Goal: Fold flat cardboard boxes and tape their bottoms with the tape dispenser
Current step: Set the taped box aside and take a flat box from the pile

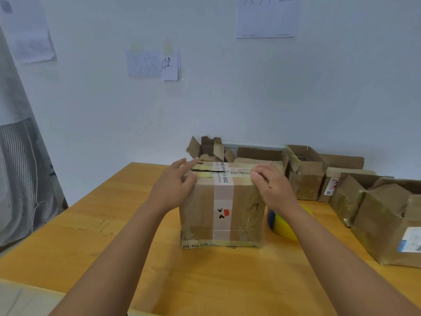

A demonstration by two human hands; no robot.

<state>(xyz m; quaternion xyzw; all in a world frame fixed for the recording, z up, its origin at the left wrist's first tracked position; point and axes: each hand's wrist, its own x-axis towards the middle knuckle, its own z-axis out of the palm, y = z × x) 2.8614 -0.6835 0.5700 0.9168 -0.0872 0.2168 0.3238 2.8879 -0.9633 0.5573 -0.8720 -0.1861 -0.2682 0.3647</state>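
A worn brown cardboard box (pixel 200 213) stands upright in the middle of the wooden table (pixel 102 236), with a white printed tape strip down its front and its top flaps folded shut. My left hand (pixel 173 185) rests on the box's top left corner, fingers stretched over the flap. My right hand (pixel 271 185) presses the top right edge, fingers curled down onto the flap. A yellow and blue tape roll (pixel 282 226) lies on the table just right of the box, partly hidden behind my right forearm.
Several open, battered cardboard boxes (pixel 305 174) line the back and right side of the table, the nearest (pixel 387 226) at the right edge. A white wall with paper notes stands behind. Grey fabric hangs at the left.
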